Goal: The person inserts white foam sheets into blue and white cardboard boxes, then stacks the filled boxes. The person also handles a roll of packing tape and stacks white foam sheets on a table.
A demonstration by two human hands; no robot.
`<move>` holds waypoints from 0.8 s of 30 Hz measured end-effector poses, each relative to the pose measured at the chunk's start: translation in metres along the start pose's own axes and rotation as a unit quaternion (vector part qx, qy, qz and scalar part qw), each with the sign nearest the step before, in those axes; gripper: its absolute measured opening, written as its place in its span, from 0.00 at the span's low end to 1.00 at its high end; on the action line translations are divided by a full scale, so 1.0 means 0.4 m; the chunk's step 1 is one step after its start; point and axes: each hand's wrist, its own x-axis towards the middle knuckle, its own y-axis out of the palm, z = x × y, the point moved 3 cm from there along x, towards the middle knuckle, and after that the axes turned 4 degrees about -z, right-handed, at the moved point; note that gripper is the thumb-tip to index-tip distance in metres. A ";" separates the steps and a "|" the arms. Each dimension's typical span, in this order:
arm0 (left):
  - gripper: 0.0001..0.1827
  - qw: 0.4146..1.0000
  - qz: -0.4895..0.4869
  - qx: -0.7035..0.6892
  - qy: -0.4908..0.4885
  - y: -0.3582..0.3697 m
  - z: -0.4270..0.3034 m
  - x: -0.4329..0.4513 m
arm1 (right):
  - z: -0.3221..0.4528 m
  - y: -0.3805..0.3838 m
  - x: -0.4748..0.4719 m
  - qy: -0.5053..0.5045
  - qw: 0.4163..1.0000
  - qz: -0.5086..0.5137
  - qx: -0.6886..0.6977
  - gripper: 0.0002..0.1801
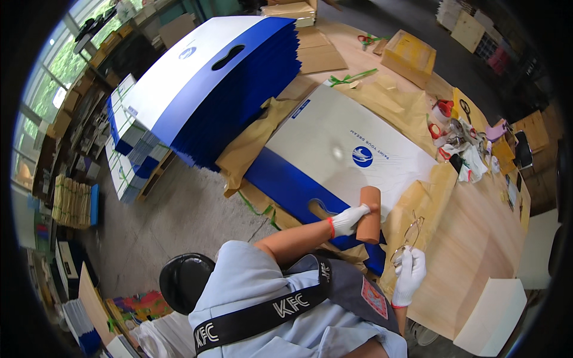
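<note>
My left hand (351, 220), in a white knit glove with a red cuff, holds a brown cylinder (369, 215) that looks like a cardboard tube or paper roll. It is over the near right part of a large white and blue printed sheet (313, 129), which bears a round logo, writing and a handle cutout. Fine creases run across the sheet's right side. In my right hand (409, 270), gloved as well, is a pair of thin-framed eyeglasses (414, 229), above brown wrapping paper (423, 201) that lies around and under the sheet.
A tall stack of similar sheets (215, 85) stands at the left. Scissors, tape and cloths (461, 138) crowd the right of the wooden table (474, 232). Behind are a taped carton (408, 56) and green strapping (353, 78). Strapped bundles (130, 147) sit on a pallet.
</note>
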 end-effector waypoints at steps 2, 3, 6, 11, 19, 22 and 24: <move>0.38 0.919 -0.159 0.335 0.135 0.042 -0.071 -0.063 | -0.002 -0.005 -0.016 0.016 1.000 0.000 0.001 0.05; 0.39 0.820 -0.232 0.487 0.191 0.047 -0.097 -0.084 | 0.000 -0.004 -0.020 0.025 1.000 0.005 -0.009 0.05; 0.35 0.667 -0.239 0.472 0.524 0.042 -0.128 -0.100 | 0.001 0.001 -0.027 0.045 0.997 0.029 -0.048 0.06; 0.20 0.505 0.083 0.624 0.591 0.173 -0.113 -0.226 | -0.016 0.012 -0.017 -0.031 0.960 0.088 -0.264 0.08; 0.05 0.604 0.180 0.662 0.405 0.152 -0.029 -0.208 | 0.023 0.009 -0.027 0.073 0.960 0.170 -0.211 0.13; 0.04 0.697 0.210 0.608 0.317 0.155 -0.033 -0.223 | -0.015 -0.040 -0.029 0.171 0.962 0.208 -0.050 0.13; 0.05 0.791 0.228 0.517 0.234 0.157 -0.029 -0.211 | -0.019 -0.048 -0.038 0.183 0.948 0.244 -0.093 0.12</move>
